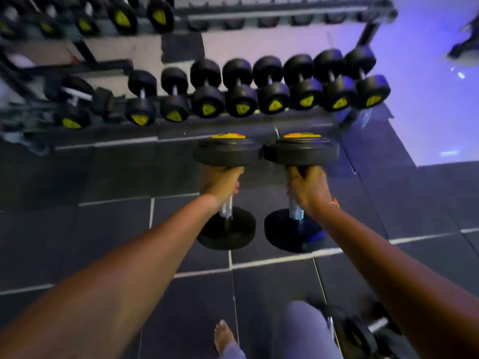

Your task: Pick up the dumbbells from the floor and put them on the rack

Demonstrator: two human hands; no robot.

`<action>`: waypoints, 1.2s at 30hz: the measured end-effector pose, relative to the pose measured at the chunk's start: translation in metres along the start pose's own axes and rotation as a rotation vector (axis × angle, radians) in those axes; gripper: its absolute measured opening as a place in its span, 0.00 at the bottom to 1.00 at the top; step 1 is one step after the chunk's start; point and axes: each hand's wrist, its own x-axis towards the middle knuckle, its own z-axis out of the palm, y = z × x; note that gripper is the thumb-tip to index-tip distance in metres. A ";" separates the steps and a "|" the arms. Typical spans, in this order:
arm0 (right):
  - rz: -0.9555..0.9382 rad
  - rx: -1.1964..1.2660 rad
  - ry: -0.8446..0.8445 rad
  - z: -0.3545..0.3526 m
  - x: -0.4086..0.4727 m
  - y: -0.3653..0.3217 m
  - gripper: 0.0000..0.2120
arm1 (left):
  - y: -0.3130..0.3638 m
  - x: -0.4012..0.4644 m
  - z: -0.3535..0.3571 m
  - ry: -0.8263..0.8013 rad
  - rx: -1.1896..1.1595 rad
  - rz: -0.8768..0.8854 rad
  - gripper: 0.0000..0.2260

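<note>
Head view: the left hand (220, 183) and right hand (308, 189) each grip a dumbbell (226, 193) (300, 193) by its handle, held clear of the floor (103, 229) before the rack (259, 120); carry step; next, locate free cradles.

Dumbbells (226, 193): matt, seemingly rubber heads, shiny metal handles.

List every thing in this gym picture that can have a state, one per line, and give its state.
Left hand: grips the left dumbbell's handle.
Right hand: grips the right dumbbell's handle.
Left dumbbell: held off the floor, not yet racked.
Right dumbbell: held off the floor, beside the left one.
Rack: lower tier filled along its right part, upper tier's right cradles empty.
Floor dumbbells: lying on the floor, not yet picked up.
</note>
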 end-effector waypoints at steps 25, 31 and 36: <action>-0.089 0.088 -0.067 0.203 0.627 -0.272 0.17 | 0.312 0.611 -0.090 0.265 0.026 -0.023 0.07; 0.061 0.138 -0.089 0.263 0.792 -0.286 0.27 | 0.354 0.786 -0.078 0.188 0.022 -0.086 0.08; 0.142 0.125 -0.091 0.297 0.906 -0.307 0.17 | 0.372 0.911 -0.066 0.130 0.032 -0.156 0.10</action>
